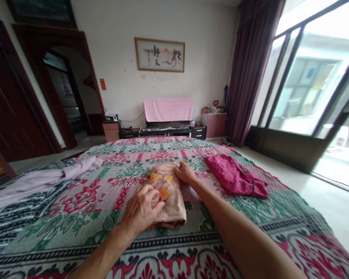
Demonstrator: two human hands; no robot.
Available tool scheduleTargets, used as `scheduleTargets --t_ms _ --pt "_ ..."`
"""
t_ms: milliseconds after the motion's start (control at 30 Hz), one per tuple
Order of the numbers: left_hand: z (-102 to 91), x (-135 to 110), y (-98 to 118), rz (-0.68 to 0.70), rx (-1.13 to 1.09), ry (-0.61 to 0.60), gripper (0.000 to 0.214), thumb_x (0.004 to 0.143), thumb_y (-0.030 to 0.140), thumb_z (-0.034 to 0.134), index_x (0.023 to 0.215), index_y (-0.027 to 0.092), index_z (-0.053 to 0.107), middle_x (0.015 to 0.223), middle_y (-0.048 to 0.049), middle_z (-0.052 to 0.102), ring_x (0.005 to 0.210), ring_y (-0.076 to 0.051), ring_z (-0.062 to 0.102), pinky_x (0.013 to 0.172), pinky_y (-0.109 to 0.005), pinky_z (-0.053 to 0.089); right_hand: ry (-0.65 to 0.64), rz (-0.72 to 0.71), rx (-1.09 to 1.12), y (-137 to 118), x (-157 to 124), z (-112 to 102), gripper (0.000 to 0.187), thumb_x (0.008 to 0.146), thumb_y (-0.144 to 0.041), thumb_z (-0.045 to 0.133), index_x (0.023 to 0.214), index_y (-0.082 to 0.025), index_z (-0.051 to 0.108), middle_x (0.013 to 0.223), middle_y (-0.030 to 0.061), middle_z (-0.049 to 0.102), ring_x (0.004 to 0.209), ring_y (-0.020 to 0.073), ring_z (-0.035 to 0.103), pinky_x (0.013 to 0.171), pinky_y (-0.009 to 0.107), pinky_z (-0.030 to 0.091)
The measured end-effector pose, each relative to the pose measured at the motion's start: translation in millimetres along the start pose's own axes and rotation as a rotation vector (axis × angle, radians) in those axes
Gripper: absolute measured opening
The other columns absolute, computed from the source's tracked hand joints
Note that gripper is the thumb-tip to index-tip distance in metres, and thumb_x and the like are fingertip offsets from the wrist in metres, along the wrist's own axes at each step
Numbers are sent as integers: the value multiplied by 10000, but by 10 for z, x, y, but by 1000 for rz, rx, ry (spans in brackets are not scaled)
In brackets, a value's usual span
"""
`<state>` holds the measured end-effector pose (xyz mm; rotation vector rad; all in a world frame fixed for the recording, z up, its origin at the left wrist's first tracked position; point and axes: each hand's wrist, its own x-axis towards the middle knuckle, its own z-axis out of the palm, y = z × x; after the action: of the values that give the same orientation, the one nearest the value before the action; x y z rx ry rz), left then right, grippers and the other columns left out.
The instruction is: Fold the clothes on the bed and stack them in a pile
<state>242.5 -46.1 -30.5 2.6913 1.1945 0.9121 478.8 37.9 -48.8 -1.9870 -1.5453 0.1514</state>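
A folded beige satin garment (174,201) with orange and yellow leaf shapes lies on the patterned bed cover (84,228) in front of me. My left hand (142,207) bears on its left side, fingers curled and thumb close to the forefinger, closed on the fabric. At the far right edge of the same bundle, my right hand (186,172) pinches the cloth, its outer fingers partly hidden. To the right lies a folded magenta garment (235,176), apart from both hands.
On the left, a pale lilac garment (55,176) lies over black-and-white striped cloth (20,217). Beyond the bed stand a low black cabinet (199,133) and a screen draped with a pink cloth (168,109). Sliding glass doors (293,85) are at right.
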Motion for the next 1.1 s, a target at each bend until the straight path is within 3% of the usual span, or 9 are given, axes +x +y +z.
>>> scheduleTargets --t_ms 133,233,400,533,667,800,900,1000,1100 --pt "26 -26 33 107 73 10 127 777 245 578 859 175 644 983 -87 600 928 -216 555 846 -374 480 -21 -59 -50 -16 -30 11 317 804 -428 536 1009 -194 596 931 82 697 875 226 628 766 296 417" --pt "38 -36 76 192 65 -28 123 788 210 555 878 191 636 1000 -75 596 930 -205 553 842 -362 483 -21 -75 -12 -24 -24 33 323 796 -366 555 1072 -201 583 944 65 701 860 209 629 778 291 416" --pt "58 -36 57 190 23 -80 130 780 219 572 885 192 644 952 -63 606 936 -205 557 849 -362 483 -7 -78 100 -25 28 68 397 772 -247 557 1163 -179 563 929 55 693 831 177 623 756 253 431" --pt "-30 -8 24 238 -53 -158 284 745 374 649 963 192 649 1013 -72 612 976 -214 561 874 -355 477 0 -83 182 -28 47 45 443 749 -205 569 1190 -169 552 917 42 691 818 160 614 761 240 439" --pt "-168 5 33 344 -51 -296 527 602 511 744 1025 213 648 1081 -74 603 1009 -242 560 898 -370 466 14 -57 203 -12 55 29 491 742 -233 590 1225 -158 539 958 65 682 852 181 614 802 273 450" --pt "-212 -6 77 379 16 -387 328 694 381 693 975 218 648 1022 -59 606 942 -217 577 848 -344 475 67 -100 307 57 91 46 454 770 -228 536 1221 -173 535 1027 69 657 886 173 608 838 292 458" --pt "-177 -20 119 390 57 -352 132 793 255 563 884 205 643 949 -56 606 874 -183 576 783 -302 473 91 -184 393 152 125 40 391 755 -178 484 1132 -199 588 1116 64 618 894 159 604 836 311 475" --pt "-129 -34 136 399 93 -320 153 814 196 501 891 198 633 924 -63 612 845 -180 573 744 -297 471 106 -394 360 247 135 19 353 683 -86 476 972 -184 652 1219 94 563 1037 186 573 922 353 443" --pt "-84 -31 104 389 62 -305 175 817 173 471 896 188 626 873 -59 632 812 -184 583 727 -300 474 22 -592 244 296 126 25 421 659 -16 435 970 -175 670 1271 108 546 1156 199 521 1004 371 381"
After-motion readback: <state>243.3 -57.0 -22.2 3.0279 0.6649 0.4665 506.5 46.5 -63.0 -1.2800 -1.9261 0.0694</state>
